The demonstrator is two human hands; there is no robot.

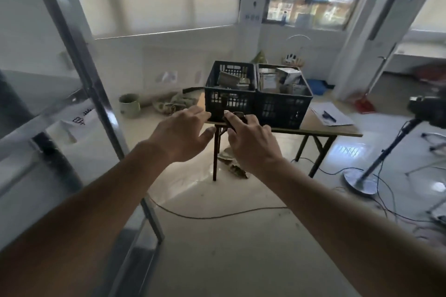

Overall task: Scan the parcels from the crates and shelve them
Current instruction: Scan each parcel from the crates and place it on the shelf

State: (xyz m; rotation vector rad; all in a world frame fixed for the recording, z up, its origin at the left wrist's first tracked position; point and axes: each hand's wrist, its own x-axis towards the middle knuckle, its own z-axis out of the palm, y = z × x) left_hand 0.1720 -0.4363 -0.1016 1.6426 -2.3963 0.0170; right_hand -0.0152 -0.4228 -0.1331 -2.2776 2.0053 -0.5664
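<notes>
Two dark plastic crates stand side by side on a brown folding table [333,128]. The left crate [229,94] holds a few parcels; the right crate [282,101] is filled with several boxes and pouches [287,77]. Both my arms stretch forward in mid-air, short of the table. My left hand [183,135] is open, fingers spread and empty. My right hand [251,142] grips a small dark object, probably the scanner [231,120], whose top shows above my fingers. A metal shelf [72,103] stands at my left.
Papers and a pen [330,116] lie on the table's right end. A camera on a tripod [376,171] with cables stands at the right. A cable crosses the floor ahead. A green bucket [130,105] and rags lie on the floor behind the table.
</notes>
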